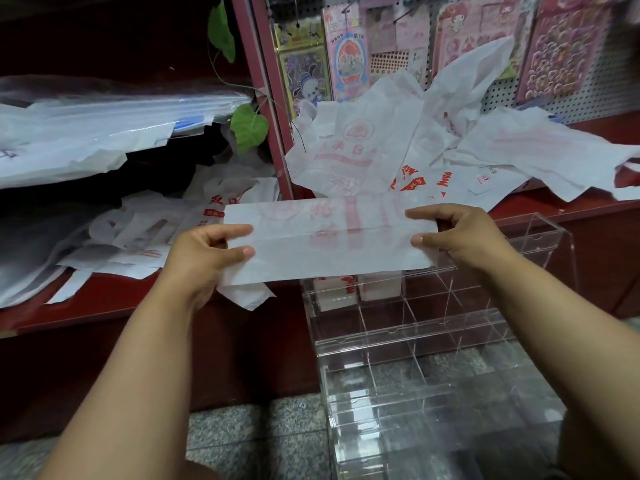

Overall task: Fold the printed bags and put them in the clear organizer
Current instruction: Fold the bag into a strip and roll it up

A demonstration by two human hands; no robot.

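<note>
At 9 o'clock, loose bags [138, 233] lie heaped on the left shelf [104, 299], under a stack of clear sheets [104, 112]. The left hand [204, 252] pinches the left end of a folded bag [325, 237], thumb on top, fingers curled behind. The bag is held flat and level in the air at centre, its red print faint, just above the organizer [433, 341]. The right hand [460, 233] pinches the bag's right end in the same grip. At 5 o'clock the organizer stands on the floor [256, 441], and two of its rear compartments hold folded bags [346, 289]. At 1 o'clock more crumpled bags [398, 140] pile on the right shelf [571, 209], below sticker packs [346, 50] on a pegboard [588, 88].
</note>
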